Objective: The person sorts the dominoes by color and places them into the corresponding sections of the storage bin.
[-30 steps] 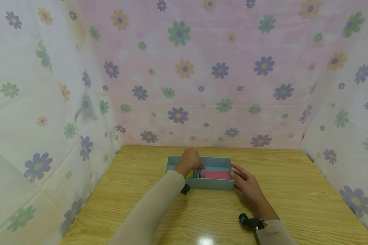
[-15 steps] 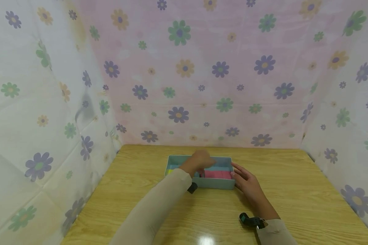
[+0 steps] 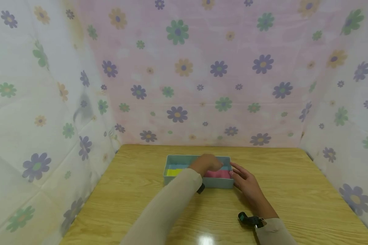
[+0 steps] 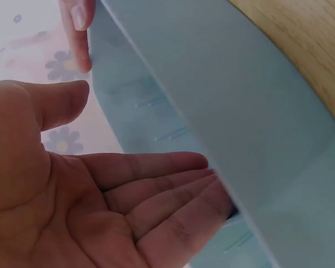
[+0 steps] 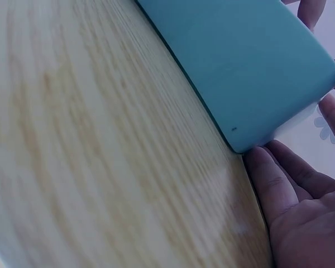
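Note:
A grey-blue open-topped box (image 3: pixel 218 183) sits lengthwise on the wooden table. Inside it, yellow pieces (image 3: pixel 173 172) lie at the left and pink pieces (image 3: pixel 223 174) at the right. My left hand (image 3: pixel 207 162) reaches over the box's middle. In the left wrist view, that hand's fingers (image 4: pixel 173 192) extend together past the rim, thumb apart, and the palm is bare; the box wall hides the fingertips. My right hand (image 3: pixel 248 185) rests its thumb and fingers against the box's right end. The right wrist view shows fingers (image 5: pixel 273 184) touching that end near the table.
The wooden table (image 3: pixel 135 197) extends around the box. Flower-patterned cloth (image 3: pixel 202 78) stands behind it and along both sides. A black wrist strap with a camera (image 3: pixel 249 220) is on the right wrist.
My left hand has moved rightward inside the box, from near its middle toward the pink pieces. More of the yellow pieces now show. The right hand has stayed at the box's end.

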Demonstrator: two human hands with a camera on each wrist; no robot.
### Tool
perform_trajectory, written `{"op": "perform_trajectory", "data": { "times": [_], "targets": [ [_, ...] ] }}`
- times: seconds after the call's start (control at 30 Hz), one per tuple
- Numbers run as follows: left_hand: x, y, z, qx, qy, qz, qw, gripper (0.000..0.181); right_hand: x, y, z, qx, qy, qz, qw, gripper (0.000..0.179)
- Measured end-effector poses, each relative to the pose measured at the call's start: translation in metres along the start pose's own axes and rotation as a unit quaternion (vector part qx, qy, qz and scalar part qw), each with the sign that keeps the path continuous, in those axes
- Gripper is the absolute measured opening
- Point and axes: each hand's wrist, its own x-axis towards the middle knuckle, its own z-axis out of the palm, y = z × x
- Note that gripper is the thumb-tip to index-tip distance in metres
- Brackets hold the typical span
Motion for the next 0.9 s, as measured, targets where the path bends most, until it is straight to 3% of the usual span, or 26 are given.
{"op": "perform_trajectory", "data": {
  "times": [0.23, 0.6, 0.7, 0.9],
  "targets": [
    [0.003, -0.005, 0.006, -0.022, 0.033, 0.019, 0.9990, 0.058, 0.000, 0.000, 0.001, 0.000, 0.003, 0.007, 1.0000, 0.060],
    [0.009, -0.010, 0.010, -0.059, 0.038, 0.044, 0.9965, 0.060, -0.001, 0.000, 0.001, 0.004, 0.004, 0.007, 1.0000, 0.058],
    [0.012, -0.013, 0.012, -0.080, 0.036, 0.043, 0.9952, 0.061, 0.000, 0.001, 0.001, 0.004, 0.004, 0.007, 1.0000, 0.059],
    [0.014, -0.017, 0.015, -0.080, 0.033, 0.034, 0.9956, 0.062, 0.000, -0.002, 0.001, 0.003, 0.005, 0.013, 0.9999, 0.059]
  ]
}}
